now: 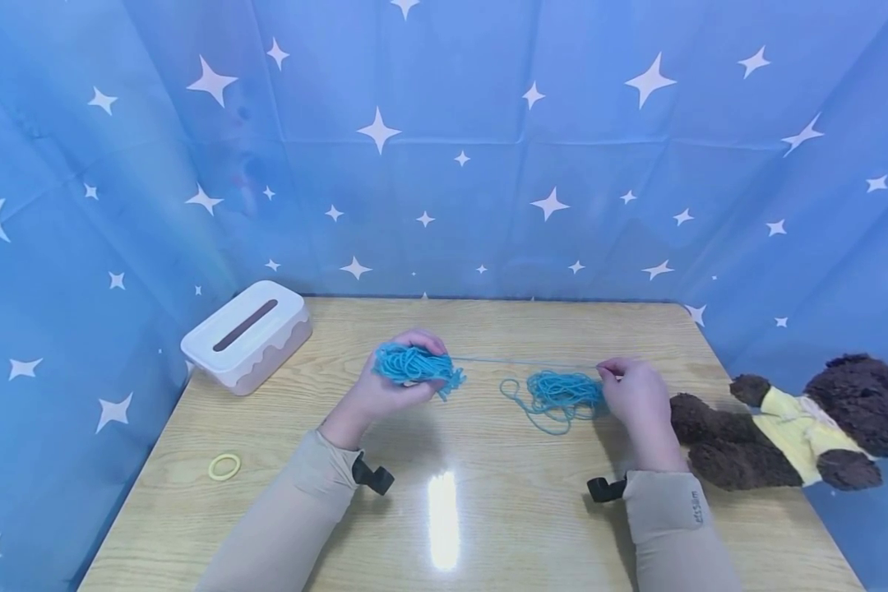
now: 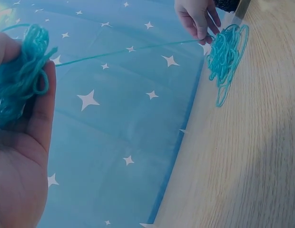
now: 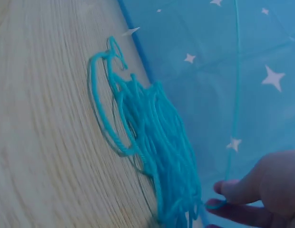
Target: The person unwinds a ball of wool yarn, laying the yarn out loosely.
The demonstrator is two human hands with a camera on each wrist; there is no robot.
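A bundle of blue yarn (image 1: 413,364) is gripped in my left hand (image 1: 385,395), held above the table between thumb and fingers. From it a single strand (image 2: 131,49) runs taut to my right hand (image 1: 636,401), which pinches it between thumb and fingertips. Beside the right hand, a loose pile of the same blue yarn (image 3: 157,142) lies on the table, with a few loops trailing off its left side in the head view. The right wrist view shows the strand passing down into the right fingers and on toward the pile.
A white tissue box (image 1: 255,333) with a slot in its lid stands at the table's back left. A yellow ring (image 1: 224,467) lies at the left. On the right edge, a brown plush toy in a yellow top (image 1: 799,432) lies by the right forearm. A blue starry curtain (image 1: 459,214) surrounds the wooden table.
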